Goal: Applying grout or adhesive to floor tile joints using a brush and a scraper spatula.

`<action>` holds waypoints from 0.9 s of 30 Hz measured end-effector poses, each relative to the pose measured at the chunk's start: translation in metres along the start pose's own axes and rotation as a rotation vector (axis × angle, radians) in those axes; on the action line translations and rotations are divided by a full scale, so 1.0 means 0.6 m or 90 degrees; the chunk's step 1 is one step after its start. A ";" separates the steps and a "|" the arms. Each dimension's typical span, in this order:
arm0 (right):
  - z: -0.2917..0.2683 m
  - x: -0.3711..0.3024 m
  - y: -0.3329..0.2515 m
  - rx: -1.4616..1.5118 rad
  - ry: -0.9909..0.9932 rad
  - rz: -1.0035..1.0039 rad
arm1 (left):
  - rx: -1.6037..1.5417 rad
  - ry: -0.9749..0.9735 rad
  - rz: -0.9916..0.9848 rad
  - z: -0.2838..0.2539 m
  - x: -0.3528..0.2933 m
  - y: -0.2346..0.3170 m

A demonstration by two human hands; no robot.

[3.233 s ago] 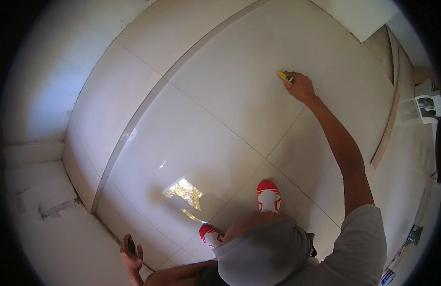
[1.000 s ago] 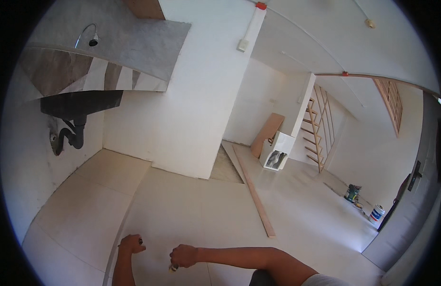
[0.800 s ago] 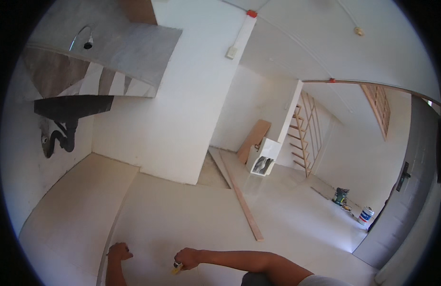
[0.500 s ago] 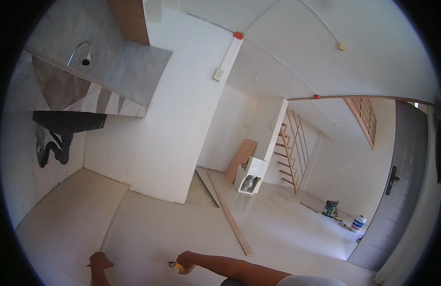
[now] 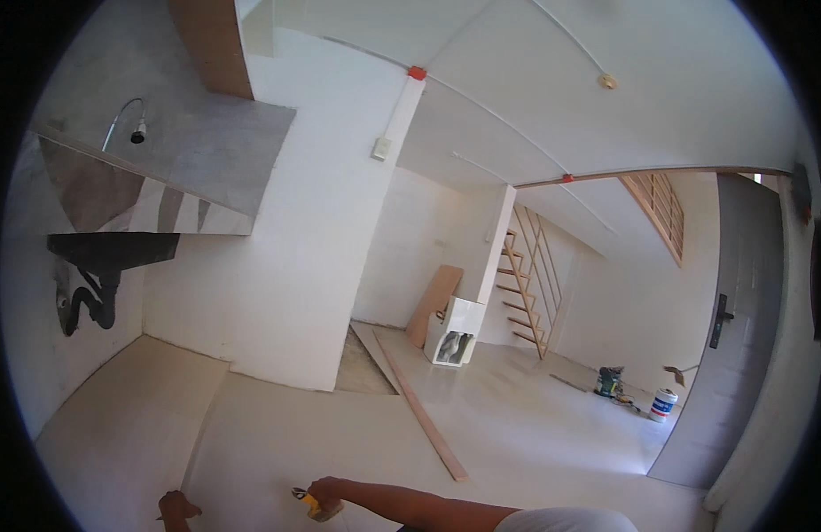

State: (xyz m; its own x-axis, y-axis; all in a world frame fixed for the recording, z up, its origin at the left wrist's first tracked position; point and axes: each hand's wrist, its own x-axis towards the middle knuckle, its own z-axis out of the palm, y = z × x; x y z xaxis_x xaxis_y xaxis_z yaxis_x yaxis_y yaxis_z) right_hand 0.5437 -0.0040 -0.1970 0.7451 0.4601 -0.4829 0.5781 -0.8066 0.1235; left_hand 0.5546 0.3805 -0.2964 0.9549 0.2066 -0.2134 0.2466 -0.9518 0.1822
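Observation:
My left hand (image 5: 176,508) is low in the picture, just over the pale floor covering (image 5: 251,434), at the near end of a long seam (image 5: 200,434). Its thumb sticks out to the right, and the fingers look apart; part of the hand blurs into the forearm. To its right, my right hand (image 5: 325,495) is wrapped round a yellow-handled tool (image 5: 311,505) with a dark and silvery tip pointing left. The tool is too small to name exactly. It is held close above the floor covering.
A long wooden strip (image 5: 419,412) lies beyond my right arm. A white cabinet-like box (image 5: 453,335) and leaning board (image 5: 435,306) stand farther back. A white bucket (image 5: 663,406) and a dark green container (image 5: 609,381) are near the grey door (image 5: 738,328). A black sink pipe (image 5: 93,306) hangs at left.
The view has tilted and shifted, so both hands appear farther left and slightly lower. A brown shape I cannot make out has appeared by the door, above the white bucket. Grip on the tool is unchanged.

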 end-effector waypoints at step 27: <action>0.012 0.041 -0.051 0.011 -0.004 -0.022 | -0.108 -0.108 -0.066 -0.032 -0.069 -0.049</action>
State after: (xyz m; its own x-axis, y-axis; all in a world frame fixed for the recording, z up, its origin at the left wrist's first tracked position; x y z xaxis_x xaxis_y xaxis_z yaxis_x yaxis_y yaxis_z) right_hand 0.5420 0.0294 -0.2192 0.7226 0.4853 -0.4922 0.5976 -0.7965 0.0921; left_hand 0.5111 0.4044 -0.2744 0.8853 0.2460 -0.3947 0.3791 -0.8733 0.3060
